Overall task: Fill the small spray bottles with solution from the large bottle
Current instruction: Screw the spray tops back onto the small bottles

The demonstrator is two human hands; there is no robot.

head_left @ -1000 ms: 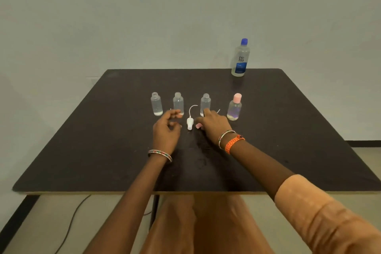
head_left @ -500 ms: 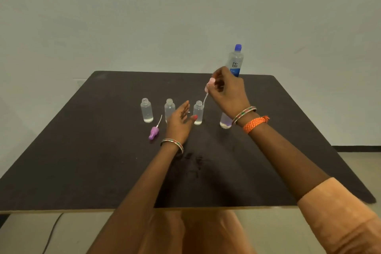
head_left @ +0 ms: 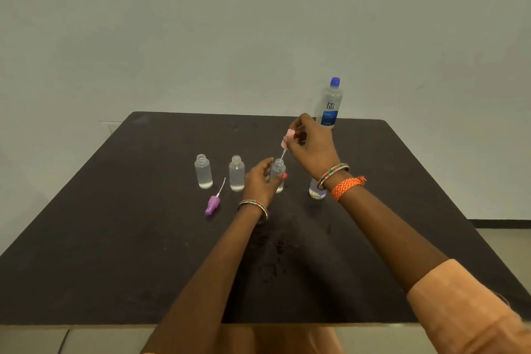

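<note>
1. Right hand point(head_left: 311, 142) pinches pink plastic spray cap point(head_left: 289, 135); its thin dip tube points down at mouth of third small clear plastic bottle point(head_left: 278, 174).
2. Left hand point(head_left: 260, 179) curls round that bottle, upright on dark table point(head_left: 115, 238).
3. Two more open small clear bottles point(head_left: 203, 171) stand to the left; purple spray cap point(head_left: 213, 204) lies in front, betw. them.
4. Right wrist hides most of a fourth small bottle point(head_left: 316, 191).
5. Large clear bottle w/ blue cap point(head_left: 330, 103) stands at far edge, partly behind right hand.

Head view, angled down at table point(head_left: 143, 238)
</note>
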